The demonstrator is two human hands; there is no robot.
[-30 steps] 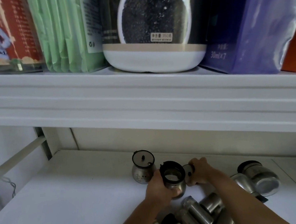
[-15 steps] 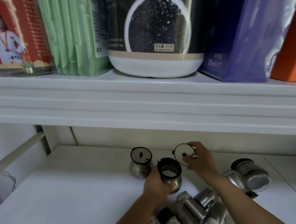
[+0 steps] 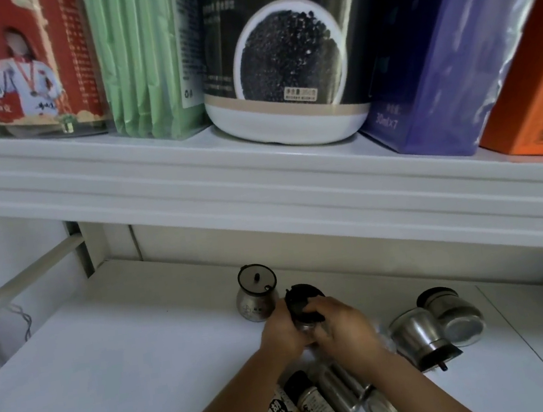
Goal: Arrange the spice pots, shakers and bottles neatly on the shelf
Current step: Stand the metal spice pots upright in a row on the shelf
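The lower shelf [image 3: 119, 374], a broad white board, carries all the spice ware toward its 5 o'clock side, while the upper shelf [image 3: 260, 186] holds large packets and a tub that play no part here. Near the middle, both hands meet around one small steel pot [image 3: 305, 329]: the left hand [image 3: 282, 337] wraps its body from 9 o'clock, fingers curled closed against the metal, and the right hand [image 3: 343, 326] covers the black lid [image 3: 301, 302] from 3 o'clock, fingers pressed down onto the lid's rim, seemingly seating it. Just beside it at 10 o'clock stands an upright lidded pot [image 3: 258, 297], already placed. At 3 o'clock two more steel pots [image 3: 434, 326] lie tipped on their sides, touching each other. At 6 o'clock, under the forearms, a heap of slim shakers and bottles [image 3: 327, 402] lies flat. The held pot looks light and rigid, its polished wall probably slick, so the bulged lower body is the sound place to grip, not the lid, which appears to be thin plastic and may pop off if lifted by it. The lying shakers would likely roll; they are best taken across the barrel.
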